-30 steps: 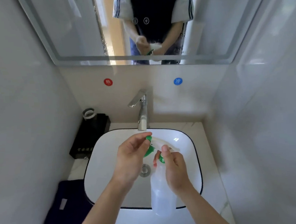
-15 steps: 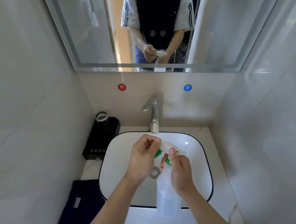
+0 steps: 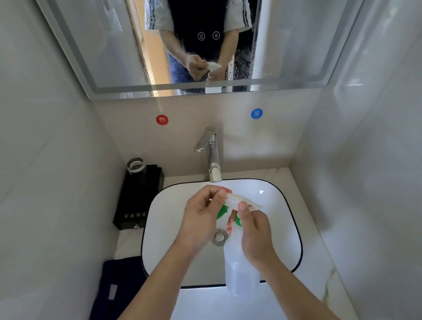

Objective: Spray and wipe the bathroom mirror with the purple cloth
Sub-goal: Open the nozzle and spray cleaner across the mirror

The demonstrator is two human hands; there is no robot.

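Over the white sink I hold a translucent spray bottle (image 3: pixel 240 267) with a white and green spray head. My right hand (image 3: pixel 254 234) grips its neck, thumb up on the head. My left hand (image 3: pixel 204 217) pinches the nozzle end of the spray head. The mirror (image 3: pixel 295 29) hangs on the back wall above, with droplets on its lower middle and a person's reflection in it. The purple cloth (image 3: pixel 114 294) lies folded on the counter at the lower left, apart from both hands.
A chrome faucet (image 3: pixel 212 154) stands behind the sink basin (image 3: pixel 284 229). A black box (image 3: pixel 140 194) with a glass on top sits at the left of the basin. Red and blue round stickers mark the wall. Tiled walls close in on both sides.
The view has tilted up, so more of the mirror shows. Both hands stay on the spray bottle over the sink, the left still at the nozzle.
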